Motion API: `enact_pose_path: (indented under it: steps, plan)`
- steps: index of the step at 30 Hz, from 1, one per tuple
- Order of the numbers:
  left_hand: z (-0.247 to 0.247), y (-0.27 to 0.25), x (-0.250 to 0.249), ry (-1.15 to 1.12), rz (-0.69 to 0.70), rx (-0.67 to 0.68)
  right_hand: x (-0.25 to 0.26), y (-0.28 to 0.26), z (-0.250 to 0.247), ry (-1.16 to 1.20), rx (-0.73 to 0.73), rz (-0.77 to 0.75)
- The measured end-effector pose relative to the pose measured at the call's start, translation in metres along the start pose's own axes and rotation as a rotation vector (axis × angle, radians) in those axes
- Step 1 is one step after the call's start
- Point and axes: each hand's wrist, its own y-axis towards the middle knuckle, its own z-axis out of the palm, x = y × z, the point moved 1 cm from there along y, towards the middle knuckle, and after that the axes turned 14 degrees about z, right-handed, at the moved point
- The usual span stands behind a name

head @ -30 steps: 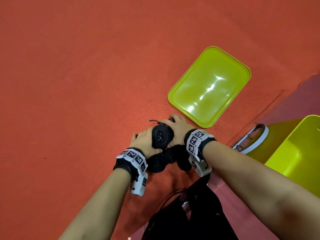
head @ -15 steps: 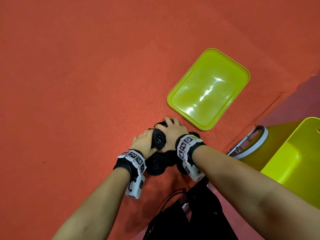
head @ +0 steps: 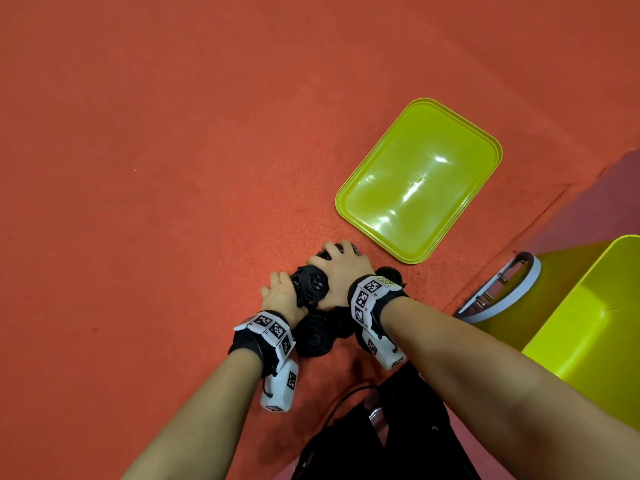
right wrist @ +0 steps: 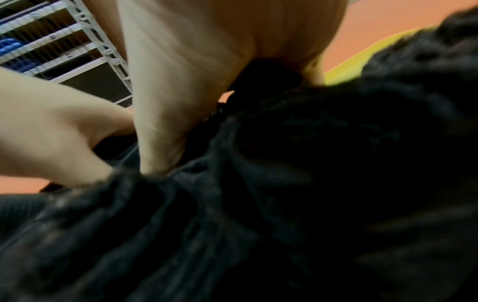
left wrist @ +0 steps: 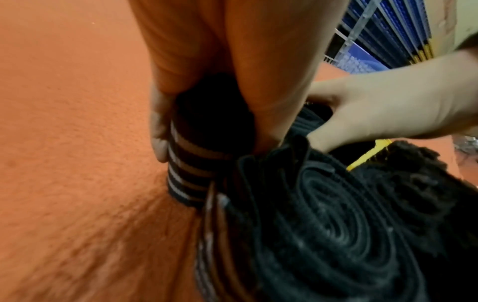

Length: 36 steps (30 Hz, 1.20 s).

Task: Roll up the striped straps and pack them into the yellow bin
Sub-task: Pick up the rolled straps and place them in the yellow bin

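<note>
Several rolled black straps (head: 313, 336) with grey stripes lie clustered on the red floor near my body. My left hand (head: 282, 297) curls round the left side of one roll (left wrist: 189, 161), whose grey stripes show in the left wrist view. My right hand (head: 341, 270) grips the top roll (head: 311, 282) from the right, fingers over its far side. In the right wrist view the dark rolls (right wrist: 284, 183) fill most of the picture. The yellow bin (head: 588, 327) stands at the right edge, apart from both hands.
A yellow lid (head: 419, 180) lies flat on the floor just beyond the straps. A white and metal ring-shaped thing (head: 502, 292) rests beside the bin. Black clothing (head: 398, 438) is below my arms. Open red floor (head: 138, 168) spreads left and ahead.
My right hand has slid further left over the top roll and both hands have closed in on the cluster. The rolls stay on the floor.
</note>
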Motion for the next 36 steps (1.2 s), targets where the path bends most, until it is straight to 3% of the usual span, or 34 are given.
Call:
enact_pose_path:
  steps: [7,14,27,36]
  plan:
    - [-0.002,0.003,-0.002,0.03,0.0,0.031,0.001,0.002,-0.002,0.014,-0.015,-0.009]
    - [0.003,-0.004,0.004,-0.03,0.057,-0.067,0.0,0.001,0.005,0.054,-0.042,0.028]
    - [-0.007,-0.006,0.015,-0.026,0.109,0.089,0.0,0.003,0.001,0.082,0.002,0.046]
    - [-0.012,-0.002,0.013,-0.071,0.101,0.118,-0.003,0.006,-0.004,0.12,0.035,0.054]
